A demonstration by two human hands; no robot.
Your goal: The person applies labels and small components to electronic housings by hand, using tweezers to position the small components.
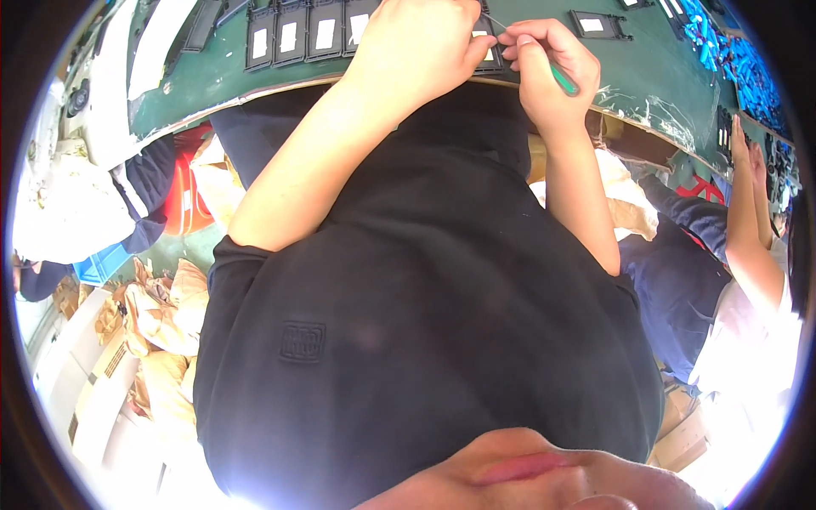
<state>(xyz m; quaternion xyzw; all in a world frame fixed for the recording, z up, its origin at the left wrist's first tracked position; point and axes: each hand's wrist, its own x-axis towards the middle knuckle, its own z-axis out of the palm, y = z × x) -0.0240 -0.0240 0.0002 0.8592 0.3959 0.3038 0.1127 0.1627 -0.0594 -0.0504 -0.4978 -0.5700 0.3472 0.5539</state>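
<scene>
The right hand (557, 72) has its fingers wrapped around a thin tool with a green handle (564, 81). The tool points up and left, toward the left hand (425, 42). The left hand is over the row of black frames (291, 36) on the green desk (204, 85). I cannot tell if its fingers grip one. White patches sit in the frames. Blue pieces (756, 72) lie in a pile far to the right.

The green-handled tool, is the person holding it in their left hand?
No, the green-handled tool is gripped in the right hand, its handle showing beside the palm.
</scene>
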